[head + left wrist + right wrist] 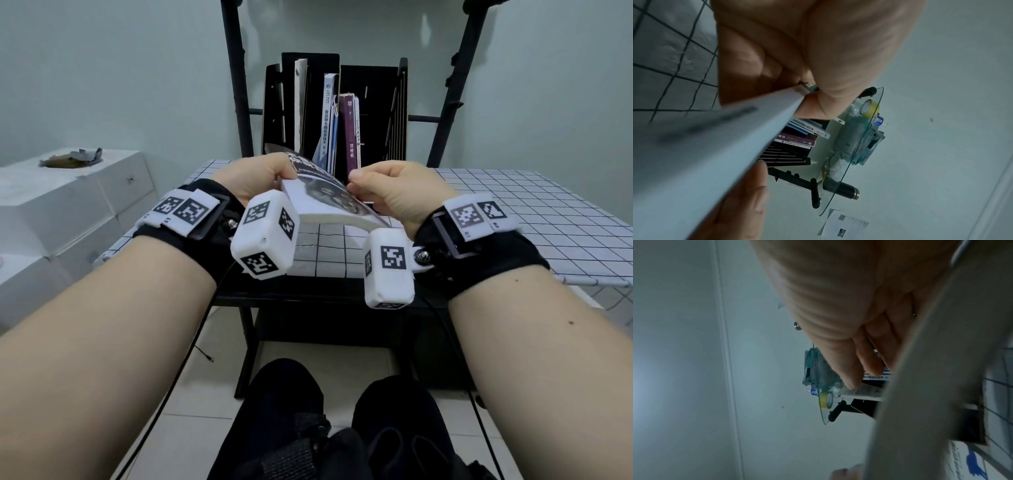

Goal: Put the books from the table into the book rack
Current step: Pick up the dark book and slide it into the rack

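The left hand [260, 176] grips the near-left edge of a grey paperback book [329, 202], thumb on the cover and fingers curled beneath. The right hand [394, 193] pinches the same book at its right edge, thumb and curled fingers closed on it. Between them the book hangs above the checked counter [534, 219], cover up and tilted, its long axis running from about 11 o'clock to 5 o'clock in the head view. From the hands, the black book rack [373, 102] stands at 12 o'clock, at the counter's far edge, with several books [351, 133] already upright in its left and middle slots. The open slot lies toward 1 o'clock, likely nearer the right hand. Judging by this, the book must be turned upright and carried forward.
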